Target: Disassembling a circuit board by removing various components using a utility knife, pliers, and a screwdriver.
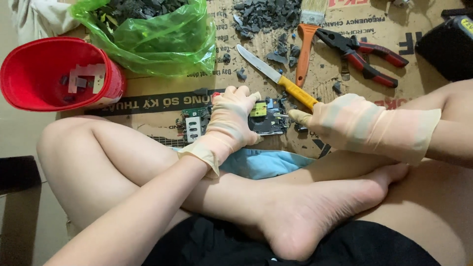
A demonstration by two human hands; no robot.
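Left hand, gloved, presses down on circuit board lying on cardboard before crossed legs. Right hand, gloved, pinches thin tool against board. Beyond: yellow-handled knife, brush, pliers, red bucket, green bag.

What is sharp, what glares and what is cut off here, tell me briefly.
Head view: even indoor light, soft shadows; the circuit board and both gloved hands, left hand and right hand, are sharp; the green bag shows glare; the black case is cropped.
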